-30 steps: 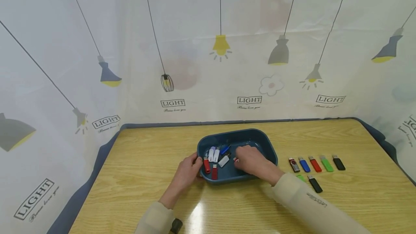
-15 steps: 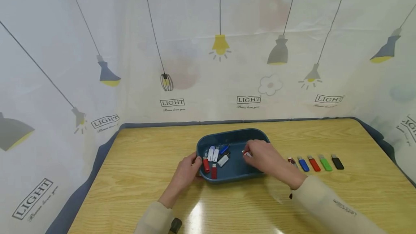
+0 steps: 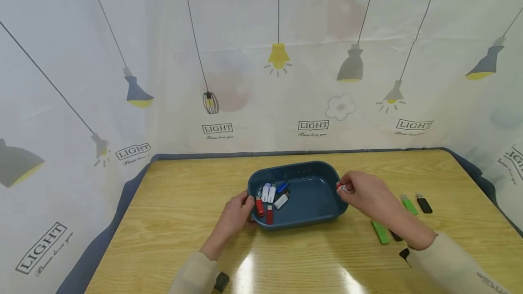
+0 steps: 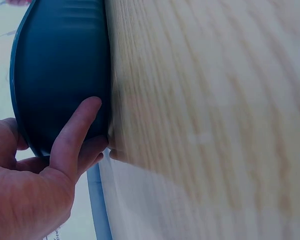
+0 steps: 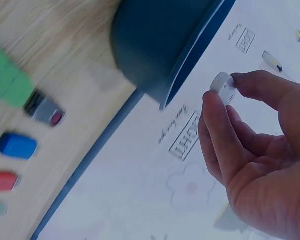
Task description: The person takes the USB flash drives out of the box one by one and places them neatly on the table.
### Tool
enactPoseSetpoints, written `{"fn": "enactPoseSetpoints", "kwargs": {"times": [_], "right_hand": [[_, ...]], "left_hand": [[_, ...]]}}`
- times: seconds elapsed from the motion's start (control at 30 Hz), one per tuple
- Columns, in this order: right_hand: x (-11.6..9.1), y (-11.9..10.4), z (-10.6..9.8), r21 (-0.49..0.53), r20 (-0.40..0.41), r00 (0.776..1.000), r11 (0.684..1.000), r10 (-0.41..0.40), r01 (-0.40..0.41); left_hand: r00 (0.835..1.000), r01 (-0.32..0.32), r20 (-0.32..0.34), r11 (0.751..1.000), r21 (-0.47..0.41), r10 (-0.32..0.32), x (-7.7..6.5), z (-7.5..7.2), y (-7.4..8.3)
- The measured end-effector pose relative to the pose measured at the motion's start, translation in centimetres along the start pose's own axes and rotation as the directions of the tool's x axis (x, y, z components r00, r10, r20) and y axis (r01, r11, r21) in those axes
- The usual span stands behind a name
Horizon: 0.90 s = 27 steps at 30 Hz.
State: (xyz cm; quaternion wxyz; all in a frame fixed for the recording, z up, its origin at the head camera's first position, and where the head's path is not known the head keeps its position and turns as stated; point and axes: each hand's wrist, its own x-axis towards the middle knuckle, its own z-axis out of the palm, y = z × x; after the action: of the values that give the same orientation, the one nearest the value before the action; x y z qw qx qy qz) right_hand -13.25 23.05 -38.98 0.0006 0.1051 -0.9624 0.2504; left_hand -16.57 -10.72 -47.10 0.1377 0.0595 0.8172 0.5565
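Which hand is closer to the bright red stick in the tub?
Left hand: it grips the tub beside the bright red stick; the right hand is by the opposite end.

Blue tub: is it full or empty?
Neither: USB sticks lie at the left end of the tub, and the rest of its floor is bare.

"LIGHT" (image 3: pixel 313 125) across the backdrop (image 3: pixel 245 58)

I read the boxed "LIGHT" repeated on the backdrop, with small script (image 3: pixel 312 134) beneath ending "love you"; its first word escapes me. Lettering (image 3: pixel 489 281) on the right sleeve (image 3: pixel 453 260) is too blurred for me.
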Motion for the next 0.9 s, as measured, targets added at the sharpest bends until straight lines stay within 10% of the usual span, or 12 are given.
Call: {"fn": "enactPoseSetpoints", "kwargs": {"times": [0.9], "right_hand": [[-5.0,7.3,-1.7,-0.034,-0.009,0.990,0.990,0.138,-0.138]], "left_hand": [[1.000,-0.009,0.012,1.000,-0.001,0.009,-0.2,-0.1,0.2]]}}
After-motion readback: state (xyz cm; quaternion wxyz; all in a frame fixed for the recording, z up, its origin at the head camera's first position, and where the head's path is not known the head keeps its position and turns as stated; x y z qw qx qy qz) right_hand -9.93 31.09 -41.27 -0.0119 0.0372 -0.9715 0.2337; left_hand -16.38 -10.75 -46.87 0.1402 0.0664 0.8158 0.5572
